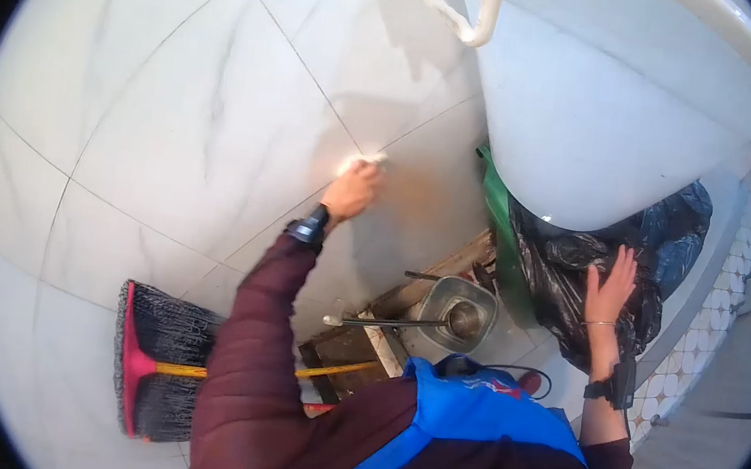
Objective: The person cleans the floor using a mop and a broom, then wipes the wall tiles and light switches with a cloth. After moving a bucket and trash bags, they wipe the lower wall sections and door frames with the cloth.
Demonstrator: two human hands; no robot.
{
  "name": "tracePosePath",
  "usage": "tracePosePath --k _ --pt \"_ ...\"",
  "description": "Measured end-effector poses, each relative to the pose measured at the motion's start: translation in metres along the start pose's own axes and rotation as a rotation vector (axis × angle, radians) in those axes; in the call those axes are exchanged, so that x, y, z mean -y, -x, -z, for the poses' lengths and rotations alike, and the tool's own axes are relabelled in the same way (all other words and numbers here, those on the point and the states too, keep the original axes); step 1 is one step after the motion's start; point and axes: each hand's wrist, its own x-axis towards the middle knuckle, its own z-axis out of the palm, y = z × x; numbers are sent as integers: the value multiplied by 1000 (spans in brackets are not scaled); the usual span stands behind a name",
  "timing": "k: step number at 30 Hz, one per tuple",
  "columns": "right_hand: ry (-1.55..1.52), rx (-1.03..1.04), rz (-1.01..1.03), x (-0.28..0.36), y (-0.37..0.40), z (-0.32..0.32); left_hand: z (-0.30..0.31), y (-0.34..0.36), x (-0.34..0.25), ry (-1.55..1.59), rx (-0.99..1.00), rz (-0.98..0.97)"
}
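Observation:
Against the tiled wall (267, 130), my left hand (353, 187) presses a small white cloth (369, 160), its fingers closed round it. A brownish stain shows on the tile just right of that hand. My right hand (610, 289) has its fingers spread and rests over a black plastic bag (563, 298), holding nothing. The bag lies below a large white curved basin (592, 120).
A broom with a pink head (135, 360) and dark bristles is at the lower left. Near my body stands a clear container (486, 295) with a long-handled ladle (462, 320). Green material (506, 240) borders the bag. A cream handle (484, 15) hangs at the top.

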Motion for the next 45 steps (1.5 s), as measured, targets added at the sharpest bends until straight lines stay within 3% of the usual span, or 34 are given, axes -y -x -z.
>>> tracePosePath --k 2,5,6,7,8,10,11,12,13,14,15,16,18,19,20,21,24,25,26,28,29,31,32,33,34,35,36,38,39,41,42,44,45 --pt "-30 61 -57 2 0 -5 54 9 40 -418 -405 263" --pt "85 93 -88 1 -1 -25 213 56 146 -540 -782 589" --pt "85 103 -79 0 -3 -27 257 73 172 -620 -993 643" --pt "104 112 -96 1 -5 -29 282 94 209 -718 -1091 684" --pt "121 119 -114 2 -5 -31 287 91 206 -722 -1083 687" --pt "83 119 -68 3 2 -26 292 83 191 -1004 -1191 877" --pt "40 97 -32 2 3 -21 252 77 196 -964 -1160 755" --pt "58 109 18 4 7 -13 209 59 165 -751 -1049 792" --pt "72 114 68 9 14 -5 178 44 116 -517 -903 701" --pt "64 139 76 15 19 2 117 27 84 -476 -816 536" --pt "64 173 86 16 24 7 64 23 50 -731 -373 369" --pt "73 179 94 14 27 4 50 24 39 -264 48 24" --pt "63 170 114 11 27 -1 70 28 55 -234 -233 59" --pt "61 152 115 14 25 -1 91 27 76 -295 -417 427" --pt "69 167 96 16 25 0 151 36 105 -470 -554 472" --pt "82 187 77 17 25 2 211 44 137 -494 -827 561" --pt "101 186 74 18 24 1 339 77 215 -931 -1179 1068" --pt "103 191 76 18 25 1 351 90 260 -968 -1252 1206" --pt "107 185 75 19 24 1 364 82 270 -905 -1363 1216" --pt "128 186 68 21 22 0 370 38 258 -747 -1324 1194" --pt "128 193 66 21 23 1 367 8 245 -615 -1275 1159" --pt "134 197 63 22 24 2 337 -56 217 -634 -1079 1045" --pt "129 181 73 21 24 1 309 -81 189 -639 -1105 858" --pt "125 165 79 20 24 0 269 -107 183 -472 -990 757" --pt "128 158 82 20 24 0 232 -127 149 -456 -1015 654" --pt "140 170 68 21 24 1 189 -147 115 -239 -1131 556" --pt "135 170 67 23 23 2 143 -153 74 -453 -842 547" --pt "140 163 77 21 23 2 24 -163 2 -618 -577 387" --pt "141 180 99 18 23 1 19 -142 -36 -294 -185 301" --pt "171 167 78 15 23 -4 -128 -108 -63 780 -312 261" --pt "173 149 98 14 23 -6 -122 -72 -61 788 -296 311" --pt "186 154 106 8 24 -11 -53 6 -44 5 -224 348" --pt "192 158 108 8 22 -11 -27 44 -23 11 -339 371"
